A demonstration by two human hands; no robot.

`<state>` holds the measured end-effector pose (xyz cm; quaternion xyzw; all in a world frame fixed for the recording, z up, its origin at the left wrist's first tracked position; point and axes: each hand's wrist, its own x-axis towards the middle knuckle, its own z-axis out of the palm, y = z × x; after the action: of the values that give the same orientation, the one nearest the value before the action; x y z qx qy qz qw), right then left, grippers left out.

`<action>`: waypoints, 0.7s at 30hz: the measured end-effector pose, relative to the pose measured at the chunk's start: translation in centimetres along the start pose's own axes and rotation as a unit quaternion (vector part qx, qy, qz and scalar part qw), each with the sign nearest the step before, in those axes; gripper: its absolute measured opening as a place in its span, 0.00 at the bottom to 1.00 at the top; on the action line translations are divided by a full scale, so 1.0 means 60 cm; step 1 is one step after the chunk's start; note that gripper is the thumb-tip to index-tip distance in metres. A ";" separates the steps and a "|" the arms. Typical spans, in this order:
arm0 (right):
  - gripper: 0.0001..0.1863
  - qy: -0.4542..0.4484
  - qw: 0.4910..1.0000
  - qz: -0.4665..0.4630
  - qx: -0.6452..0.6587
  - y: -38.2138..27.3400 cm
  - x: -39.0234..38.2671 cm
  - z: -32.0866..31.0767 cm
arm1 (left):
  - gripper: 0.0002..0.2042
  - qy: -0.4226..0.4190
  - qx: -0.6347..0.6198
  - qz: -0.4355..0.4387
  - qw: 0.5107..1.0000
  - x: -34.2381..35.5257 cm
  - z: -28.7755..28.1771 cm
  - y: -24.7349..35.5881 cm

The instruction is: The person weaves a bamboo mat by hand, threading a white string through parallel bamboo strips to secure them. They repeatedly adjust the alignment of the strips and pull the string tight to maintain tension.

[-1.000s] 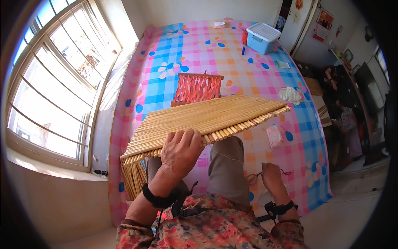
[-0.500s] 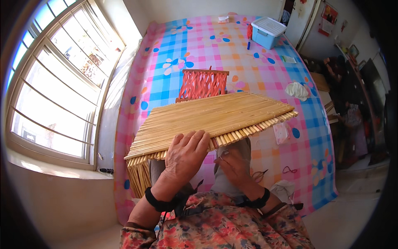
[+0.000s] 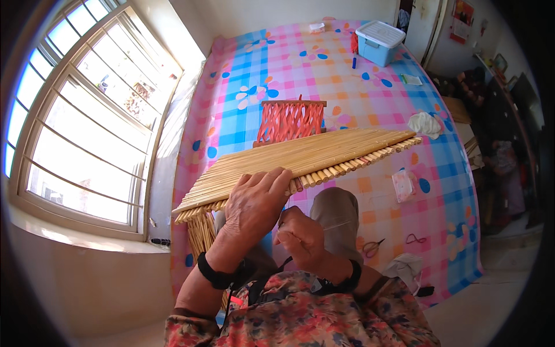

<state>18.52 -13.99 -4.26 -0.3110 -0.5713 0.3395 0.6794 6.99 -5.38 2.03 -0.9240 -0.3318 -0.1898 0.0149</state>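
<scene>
A stiff mat of straw-coloured stalks point(image 3: 306, 153), laid side by side, slants across in front of me over my knees. My left hand point(image 3: 254, 199) is closed over its near edge, fingers on top and the thumb hidden. Just below that edge, my right hand point(image 3: 303, 237) is curled with fingers pressed together; whatever it may hold does not show. More upright stalks point(image 3: 202, 234) stand under the mat's left end. Beyond the far edge sits a wooden-framed rack with red crisscross strips point(image 3: 292, 121).
A plaid flowered sheet point(image 3: 243, 133) spreads all around. On it lie scissors point(image 3: 373, 247), a pink-white packet point(image 3: 403, 186), a white cloth point(image 3: 425, 124) and a blue bin with a white lid point(image 3: 376, 53). A barred window point(image 3: 87, 150) is at the left.
My right hand has moved left and closer to my left hand, and its fingers have curled in. The mat's near-left part has tilted slightly; my left hand stays on its edge.
</scene>
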 end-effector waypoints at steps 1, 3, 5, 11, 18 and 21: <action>0.07 0.002 1.000 -0.011 -0.006 -0.003 -0.001 0.001 | 0.19 -0.003 -0.007 -0.005 1.000 -0.002 0.001 0.001; 0.09 0.007 0.999 -0.030 -0.018 -0.009 -0.007 0.005 | 0.19 -0.008 -0.007 -0.010 1.000 -0.005 0.002 0.003; 0.08 0.009 0.999 -0.038 -0.022 -0.013 -0.014 0.009 | 0.19 -0.012 0.004 -0.010 1.000 -0.005 0.001 0.005; 0.06 0.007 0.999 -0.034 -0.029 -0.011 -0.025 0.003 | 0.17 -0.005 0.012 -0.006 1.000 -0.002 0.005 0.007; 0.10 0.108 0.993 0.014 -0.032 -0.045 -0.021 -0.078 | 0.25 0.006 -0.060 -0.013 0.998 0.003 -0.012 -0.016; 0.13 0.193 0.978 0.079 -0.031 -0.025 -0.061 -0.141 | 0.30 -0.018 -0.023 0.009 1.000 -0.010 0.010 -0.032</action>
<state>26.58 -18.12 -6.44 -0.4358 -0.4135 0.3082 0.7376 5.55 -4.16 1.07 -0.9303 -0.3190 -0.1808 -0.0108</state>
